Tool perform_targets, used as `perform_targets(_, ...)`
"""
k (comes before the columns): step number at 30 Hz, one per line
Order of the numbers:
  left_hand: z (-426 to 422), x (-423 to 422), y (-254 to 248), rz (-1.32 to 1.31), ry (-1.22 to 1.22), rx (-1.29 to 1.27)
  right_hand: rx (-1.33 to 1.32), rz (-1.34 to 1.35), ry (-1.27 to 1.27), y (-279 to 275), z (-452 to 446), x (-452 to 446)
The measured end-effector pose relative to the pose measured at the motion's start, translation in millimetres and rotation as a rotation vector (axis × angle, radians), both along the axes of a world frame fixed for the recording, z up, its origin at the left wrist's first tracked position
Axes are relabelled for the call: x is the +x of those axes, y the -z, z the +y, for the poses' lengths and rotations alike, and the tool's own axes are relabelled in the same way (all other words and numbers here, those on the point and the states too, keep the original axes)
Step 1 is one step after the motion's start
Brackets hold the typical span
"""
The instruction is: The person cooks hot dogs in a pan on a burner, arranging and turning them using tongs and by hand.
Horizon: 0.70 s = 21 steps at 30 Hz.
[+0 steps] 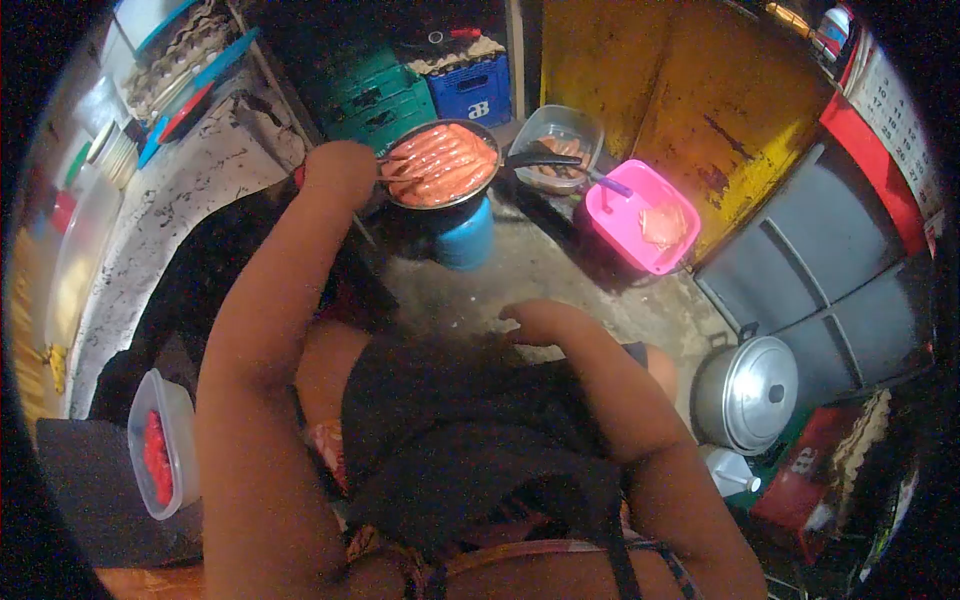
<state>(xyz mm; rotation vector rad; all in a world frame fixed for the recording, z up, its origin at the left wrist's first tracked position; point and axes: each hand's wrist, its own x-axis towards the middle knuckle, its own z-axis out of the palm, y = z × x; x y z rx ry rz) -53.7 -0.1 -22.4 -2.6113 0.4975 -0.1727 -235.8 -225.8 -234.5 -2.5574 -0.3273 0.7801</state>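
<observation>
Dark top (470, 430) and bare arms (262, 330) right up front. Left hand (342, 172) is closed round a thin utensil (396, 179) (tongs, I think) at a pan (450, 206) heaped with reddish sausages (445, 165), sitting above a blue canister (465, 238). Right hand (548, 323) hangs just ahead of that top, fingers loosely curled, empty as far as I can tell. Readable stuff: blue crate (465, 92) has a white logo, looks like a B; wall calendar (893, 105) shows 10 and 17. Floor (430, 290) is grey concrete, kinda grubby, with a pink basin (618, 226) near the pan and a scuffed yellow panel (660, 100) behind.
</observation>
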Motion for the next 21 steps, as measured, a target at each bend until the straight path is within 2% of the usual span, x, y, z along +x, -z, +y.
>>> perform_targets(2, 6.9, 0.4, 8.4, 0.008, 0.041, 0.003, -0.020, -0.021, 0.026, -13.2, 3.1, -5.9)
perform_targets(9, 16.6, 2.8, 20.2, 0.014, -0.032, -0.090, -0.013, -0.016, 0.010, 6.9, -1.1, -0.2)
perform_targets(14, 20.7, 1.1, 22.6, 0.047, -0.041, -0.119, -0.012, 0.000, 0.002, -9.2, 4.5, -1.7)
perform_targets(18, 29.6, 10.0, 37.8, 0.033, -0.053, -0.149, -0.010, -0.013, -0.003, 4.3, 2.3, 3.1)
perform_targets(21, 30.4, 9.3, 42.3, 0.048, -0.070, -0.160, -0.005, 0.001, 0.014, -10.1, 4.5, -1.1)
